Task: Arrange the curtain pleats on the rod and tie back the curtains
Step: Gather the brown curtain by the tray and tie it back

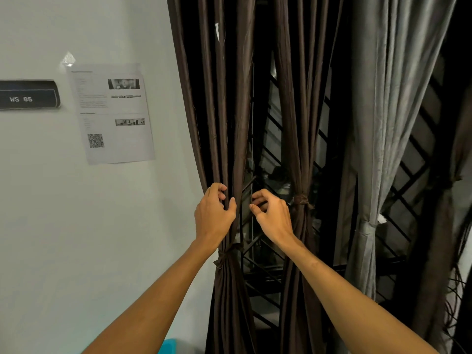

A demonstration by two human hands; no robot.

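Note:
Two dark brown curtains hang in front of a barred window. The left brown curtain (pixel 219 111) is gathered by a knotted brown tie (pixel 223 256) below my hands. My left hand (pixel 214 213) grips a fold of this curtain, fingers and thumb curled round the pleat. Just right of that curtain's edge, my right hand (pixel 270 213) hovers with curled fingers, and I cannot see it holding any cloth. The second brown curtain (pixel 296 111) is tied with a knot (pixel 301 200) beside my right hand. A grey curtain (pixel 383 111) hangs further right, bound by a grey tie (pixel 367 226).
A white wall (pixel 76 226) lies to the left with a printed sheet (pixel 112 113) and a dark sign reading WS 05 (pixel 25 95). Black window bars (pixel 265 251) show between the curtains. A blue object (pixel 169 346) sits at the bottom edge.

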